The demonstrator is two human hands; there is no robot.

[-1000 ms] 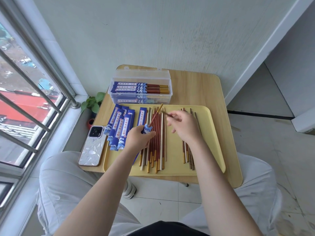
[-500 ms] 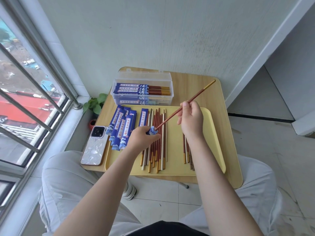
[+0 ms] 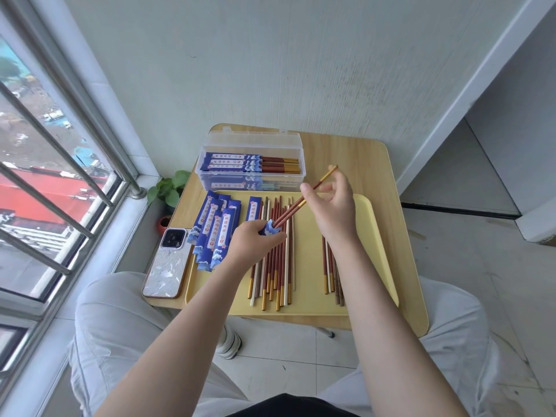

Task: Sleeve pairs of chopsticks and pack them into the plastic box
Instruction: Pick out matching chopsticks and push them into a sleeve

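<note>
Hands: left hand grips a blue sleeve; right hand pinches red chopsticks, tips entering the sleeve mouth.
Advice: keep both sticks parallel, slide steadily.
Box: beyond both hands, partly filled.

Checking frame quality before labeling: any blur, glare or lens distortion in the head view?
Head view: daylight from the window, soft, hardly any shadow; wide-angle bending of window bars and wall edges; both hands sharp, the left hand on the sleeve, the right hand on the chopsticks; plastic box free of strong glare.
</note>
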